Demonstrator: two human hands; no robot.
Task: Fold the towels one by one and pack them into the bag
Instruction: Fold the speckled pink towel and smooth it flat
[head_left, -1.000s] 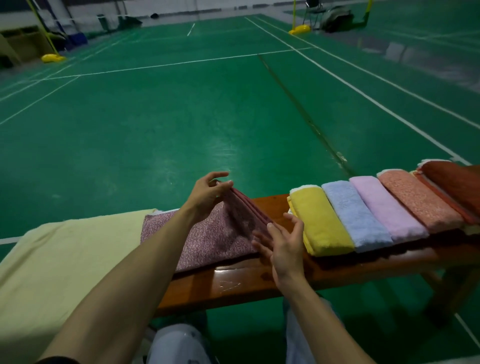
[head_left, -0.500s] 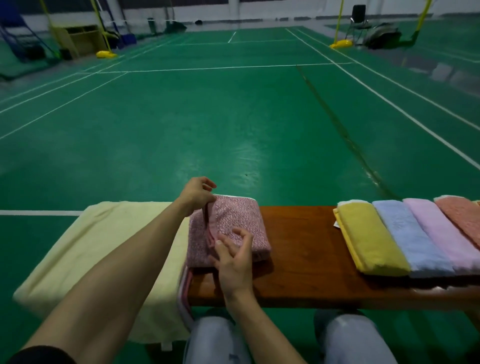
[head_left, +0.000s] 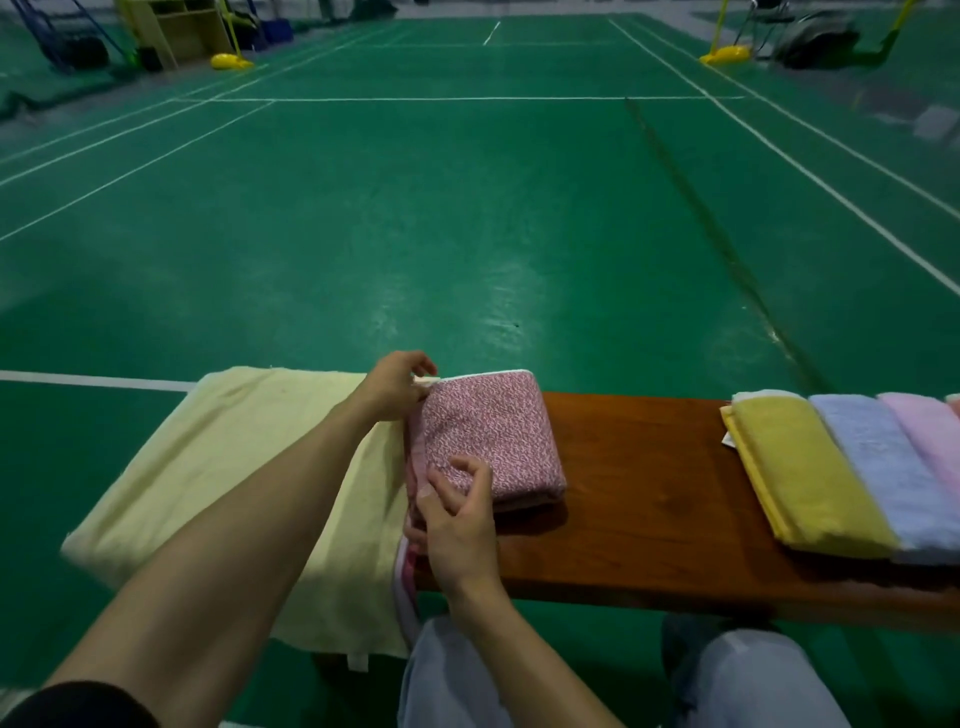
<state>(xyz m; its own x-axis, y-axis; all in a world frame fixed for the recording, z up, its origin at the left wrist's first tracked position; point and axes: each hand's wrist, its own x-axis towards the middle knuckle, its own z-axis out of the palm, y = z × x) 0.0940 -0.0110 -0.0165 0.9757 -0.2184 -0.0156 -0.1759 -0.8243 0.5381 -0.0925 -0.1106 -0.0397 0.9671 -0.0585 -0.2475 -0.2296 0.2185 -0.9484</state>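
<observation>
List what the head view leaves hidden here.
Head view:
- near-left layers of patterned towel, covered by right hand
- its far-left corner, covered by left hand
- pink towel, cut by the right edge
- bag: cannot tell whether yellow cloth is it

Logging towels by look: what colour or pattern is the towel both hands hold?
The towel is pink with white speckles; head view shows it best.

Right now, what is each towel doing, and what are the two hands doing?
speckled pink towel, folded square on the bench, held at its left edge.
left hand, pinches its far left corner.
right hand, pinches its near left edge.
pale yellow cloth, spread flat over the bench's left end.
yellow towel, folded, lying flat.
blue towel, folded, touching the yellow one.
light pink towel, folded, partly out of frame.
</observation>
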